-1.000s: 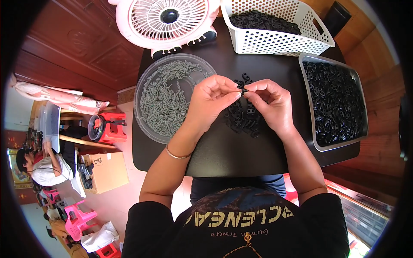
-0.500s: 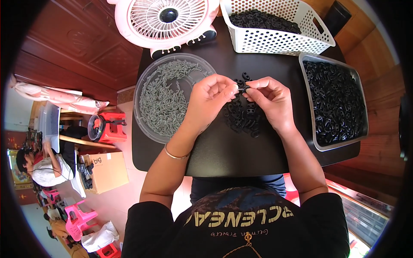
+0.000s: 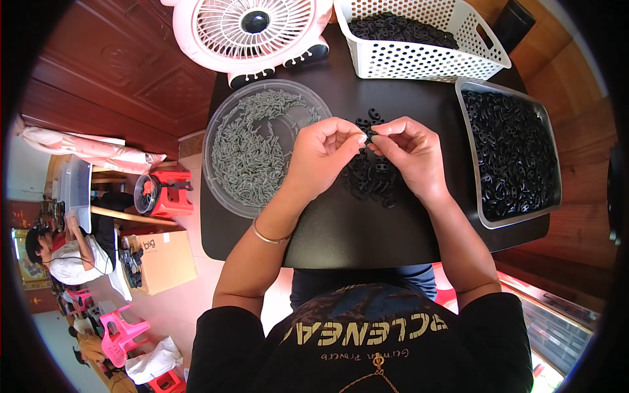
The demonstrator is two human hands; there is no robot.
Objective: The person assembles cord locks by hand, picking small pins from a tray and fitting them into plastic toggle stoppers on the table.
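Note:
Over the middle of the table, my left hand and my right hand meet fingertip to fingertip. The right thumb and forefinger pinch a small black plastic piece, mostly covered by the fingers. The left thumb and forefinger are pressed together against it; what they hold is too small and hidden to tell. Beneath the hands lies a loose pile of black two-hole plastic pieces. Left of my left hand, a round clear tub contains many small grey screw-like pins.
A metal tray of shiny black pieces stands at the right. At the back are a white perforated basket with more black pieces and a pink fan. Off to the left, a person sits beyond a cardboard box.
Both hands have lowered very slightly toward me, still fingertip to fingertip. A short grey pin seen between the fingertips earlier is no longer distinct.

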